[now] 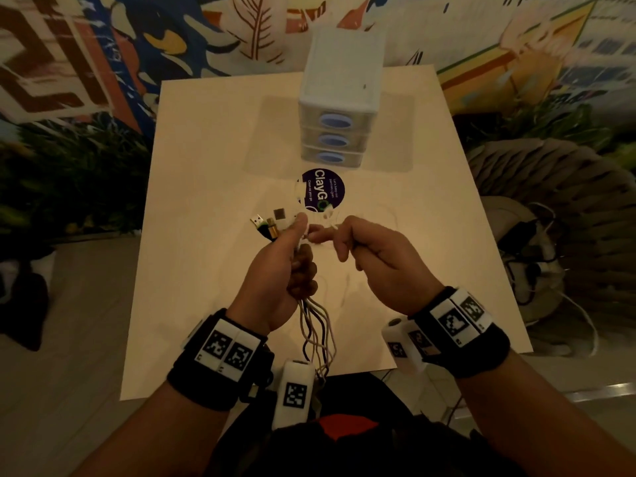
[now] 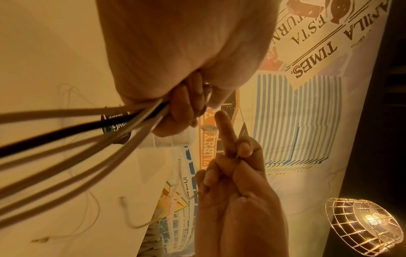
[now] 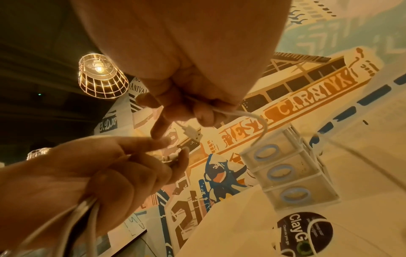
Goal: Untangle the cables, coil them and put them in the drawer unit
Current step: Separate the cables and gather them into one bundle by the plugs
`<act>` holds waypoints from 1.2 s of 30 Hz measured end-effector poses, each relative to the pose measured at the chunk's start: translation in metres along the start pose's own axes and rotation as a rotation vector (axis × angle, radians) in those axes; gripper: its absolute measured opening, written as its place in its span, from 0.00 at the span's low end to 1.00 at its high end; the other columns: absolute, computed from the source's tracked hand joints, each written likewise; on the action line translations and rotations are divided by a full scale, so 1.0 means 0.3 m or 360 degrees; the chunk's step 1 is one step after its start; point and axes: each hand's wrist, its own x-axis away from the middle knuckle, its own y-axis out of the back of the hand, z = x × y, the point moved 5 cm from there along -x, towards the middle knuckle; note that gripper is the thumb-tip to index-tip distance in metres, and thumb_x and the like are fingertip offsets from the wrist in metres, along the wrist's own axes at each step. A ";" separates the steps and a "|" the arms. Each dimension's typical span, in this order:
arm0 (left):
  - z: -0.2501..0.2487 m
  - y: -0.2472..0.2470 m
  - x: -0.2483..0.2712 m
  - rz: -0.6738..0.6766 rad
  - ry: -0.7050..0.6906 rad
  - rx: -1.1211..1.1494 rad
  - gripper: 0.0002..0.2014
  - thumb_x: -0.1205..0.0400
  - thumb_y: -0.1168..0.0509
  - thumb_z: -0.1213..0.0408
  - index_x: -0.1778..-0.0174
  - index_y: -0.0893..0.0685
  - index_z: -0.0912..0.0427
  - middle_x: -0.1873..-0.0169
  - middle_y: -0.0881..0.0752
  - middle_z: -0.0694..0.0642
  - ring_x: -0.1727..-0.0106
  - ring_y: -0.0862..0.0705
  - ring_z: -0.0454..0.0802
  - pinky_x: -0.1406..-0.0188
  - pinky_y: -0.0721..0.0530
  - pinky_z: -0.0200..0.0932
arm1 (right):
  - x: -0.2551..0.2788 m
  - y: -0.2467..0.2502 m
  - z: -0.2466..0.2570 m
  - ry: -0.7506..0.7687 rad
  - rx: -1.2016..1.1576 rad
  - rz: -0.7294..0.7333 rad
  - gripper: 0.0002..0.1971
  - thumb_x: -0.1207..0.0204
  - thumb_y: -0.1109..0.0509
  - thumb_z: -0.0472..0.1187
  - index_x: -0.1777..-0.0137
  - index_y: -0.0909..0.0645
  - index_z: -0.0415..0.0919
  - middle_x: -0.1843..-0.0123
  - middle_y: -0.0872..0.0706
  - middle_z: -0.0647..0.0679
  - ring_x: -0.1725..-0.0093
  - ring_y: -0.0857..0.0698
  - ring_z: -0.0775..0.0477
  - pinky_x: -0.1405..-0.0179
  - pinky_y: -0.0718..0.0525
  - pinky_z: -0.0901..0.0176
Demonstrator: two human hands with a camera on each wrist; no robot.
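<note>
A pale table [image 1: 213,139] fills the middle of the head view. At its top centre stands the drawer unit [image 1: 339,94], drawers closed. Lower centre, the left hand [image 1: 285,266] grips a bundle of cables [image 1: 316,325], plugs sticking out upper left. Just right, the right hand [image 1: 371,256] pinches a white cable [image 3: 255,121].

The round dark sticker [image 1: 322,195] on the desk [image 1: 206,166], just past the fingers [image 1: 298,224], said "ClayGo" in big white letters, with a smaller "Clean as you go" under it. The wall mural [image 2: 307,52] behind the fingers read "TIMES" upside down in the left wrist view. The orange banner lettering was too stylized to read.
</note>
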 end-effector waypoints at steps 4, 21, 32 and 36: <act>-0.003 -0.026 0.015 0.0216 -0.0006 -0.0149 0.18 0.26 0.28 0.39 0.59 0.10 0.52 0.73 0.29 0.50 0.71 0.38 0.46 0.68 0.44 0.46 | 0.001 -0.024 0.019 0.0093 0.0298 0.0116 0.14 0.26 0.45 0.34 0.63 0.25 0.55 0.62 0.20 0.66 0.57 0.20 0.62 0.58 0.25 0.62; -0.101 -0.021 0.005 0.0027 -0.0433 0.0253 0.15 0.09 0.41 0.62 0.64 0.26 0.53 0.79 0.40 0.47 0.80 0.44 0.42 0.81 0.40 0.37 | 0.184 0.016 -0.199 -0.0345 0.0269 0.0187 0.08 0.11 0.41 0.55 0.43 0.21 0.59 0.65 0.18 0.48 0.67 0.20 0.54 0.60 0.21 0.55; -0.279 -0.034 0.057 0.0301 -0.0751 0.0257 0.26 0.18 0.30 0.67 0.70 0.43 0.49 0.79 0.45 0.47 0.82 0.44 0.41 0.80 0.41 0.38 | 0.450 -0.126 -0.482 -0.0696 0.0344 0.0444 0.18 0.12 0.51 0.60 0.59 0.28 0.56 0.64 0.21 0.56 0.65 0.23 0.61 0.55 0.23 0.55; -0.267 -0.068 0.086 0.0368 -0.0707 0.0209 0.25 0.18 0.34 0.70 0.74 0.42 0.52 0.81 0.41 0.48 0.79 0.42 0.43 0.80 0.36 0.39 | 0.501 -0.209 -0.520 -0.0827 0.0246 0.0649 0.18 0.10 0.47 0.58 0.57 0.21 0.55 0.61 0.14 0.52 0.64 0.16 0.60 0.55 0.18 0.59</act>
